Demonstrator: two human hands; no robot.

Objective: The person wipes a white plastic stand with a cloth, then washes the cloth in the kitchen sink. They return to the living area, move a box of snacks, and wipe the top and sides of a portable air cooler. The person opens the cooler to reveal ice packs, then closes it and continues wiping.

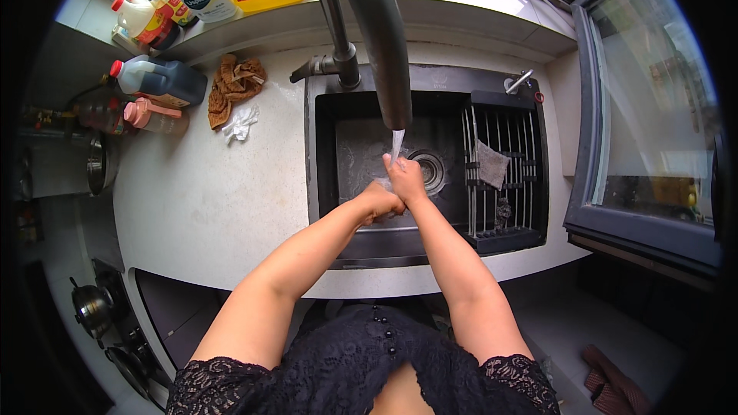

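Both hands are over the rectangular black sink (327,177), set into the pale speckled stone counter (223,207). Left hand (377,201) and right hand (406,178) touch, low over the basin, between its middle and near edge. Left hand's fingers bend inward, partly hidden; right hand sits slightly farther out, against the thin clear stream of water (397,144). Cannot tell whether either grasps anything small.

Stream falls from the thick, dark curved faucet (380,46), whose base stands at the sink's far edge, near the far left corner. Round metal drain (433,173) just beside the right hand, toward the sink's right edge.

Black-framed rack with pale metal bars (471,200) runs along the sink's right edge; a grey square cloth (491,164) lies on its bars, a dark mesh scourer (503,214) nearer the front edge.

Counter, left of sink: crumpled brown cloth (234,86) near the far edge, crumpled white tissue (241,124) just on its near side. Toward the far left corner, a red-capped jug of dark liquid (165,81) and a pink-capped translucent bottle (157,117).
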